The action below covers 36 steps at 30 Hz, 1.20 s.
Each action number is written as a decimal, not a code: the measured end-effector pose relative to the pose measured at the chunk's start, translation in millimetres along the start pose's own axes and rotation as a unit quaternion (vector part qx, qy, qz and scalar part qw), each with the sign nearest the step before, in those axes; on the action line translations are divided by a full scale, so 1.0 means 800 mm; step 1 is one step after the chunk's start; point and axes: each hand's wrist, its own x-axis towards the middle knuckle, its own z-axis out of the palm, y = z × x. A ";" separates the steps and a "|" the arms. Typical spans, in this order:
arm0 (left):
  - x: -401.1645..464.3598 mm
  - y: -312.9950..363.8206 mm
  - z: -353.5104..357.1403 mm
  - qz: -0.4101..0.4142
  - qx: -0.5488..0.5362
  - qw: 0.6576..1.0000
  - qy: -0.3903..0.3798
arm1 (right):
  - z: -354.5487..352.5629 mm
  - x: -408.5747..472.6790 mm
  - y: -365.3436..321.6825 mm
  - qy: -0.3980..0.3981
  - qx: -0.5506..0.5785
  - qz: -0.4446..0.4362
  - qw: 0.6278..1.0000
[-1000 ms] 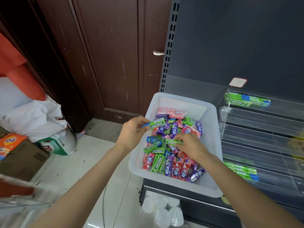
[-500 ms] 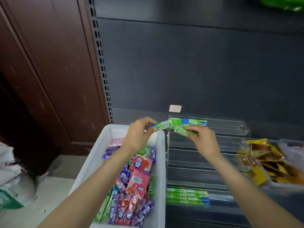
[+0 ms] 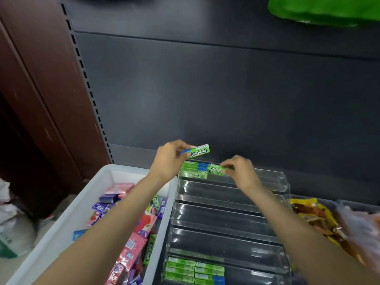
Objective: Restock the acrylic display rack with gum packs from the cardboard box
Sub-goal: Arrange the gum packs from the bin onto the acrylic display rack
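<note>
My left hand (image 3: pixel 169 159) pinches a green Doublemint gum pack (image 3: pixel 198 151) in the air, just above the back left corner of the clear acrylic rack (image 3: pixel 226 219). My right hand (image 3: pixel 241 170) holds another green pack (image 3: pixel 217 170) down in the rack's top tier, beside several green packs (image 3: pixel 193 170) lying there. The rack's lowest tier holds more green packs (image 3: pixel 193 270); the middle tiers hold none. A white plastic bin (image 3: pixel 61 227) at the left is full of mixed gum packs (image 3: pixel 131 243) in pink, purple and green.
The dark shelf back panel (image 3: pixel 205 99) rises behind the rack. Yellow and orange snack bags (image 3: pixel 316 217) lie to the right of the rack. A green thing (image 3: pixel 324 9) hangs at the top right. A brown wooden door (image 3: pixel 41 89) stands at the left.
Both hands lifted out of the white bin with a green pack each and moved right to the rack. My right hand has lowered its pack into the top tier.
</note>
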 end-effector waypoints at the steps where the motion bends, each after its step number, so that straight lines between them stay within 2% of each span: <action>1: 0.000 0.001 0.000 0.000 0.004 1.000 -0.002 | 0.001 0.001 -0.001 -0.004 0.002 -0.006 1.000; 5: 0.003 0.001 -0.003 -0.002 0.011 1.000 -0.002 | -0.001 0.004 -0.004 -0.015 -0.006 -0.016 1.000; 9: 0.003 0.002 -0.004 0.001 0.019 1.000 -0.012 | -0.001 0.004 -0.002 -0.029 -0.036 0.006 0.999; 14: 0.004 0.002 -0.003 0.011 0.026 0.999 -0.024 | 0.004 0.005 -0.008 -0.020 -0.021 0.026 0.999; 27: 0.010 -0.001 0.004 0.007 -0.031 0.998 -0.049 | -0.003 0.008 -0.005 -0.040 -0.026 0.015 0.999; 29: 0.010 0.001 0.007 -0.007 -0.053 0.997 -0.053 | -0.007 -0.001 -0.009 0.011 0.049 0.017 0.999; 31: 0.008 0.005 0.014 -0.014 -0.076 0.996 -0.053 | -0.013 -0.012 -0.024 0.038 0.197 0.030 0.979; 33: 0.005 0.011 0.025 -0.006 -0.075 0.995 -0.062 | -0.018 -0.023 -0.041 0.005 0.360 0.051 0.932; 34: 0.004 0.014 0.030 0.002 -0.072 0.995 -0.068 | -0.017 -0.025 -0.047 -0.006 0.405 0.062 0.912; 36: 0.003 0.021 0.039 0.017 -0.072 0.994 -0.078 | -0.017 -0.026 -0.052 0.005 0.428 0.074 0.901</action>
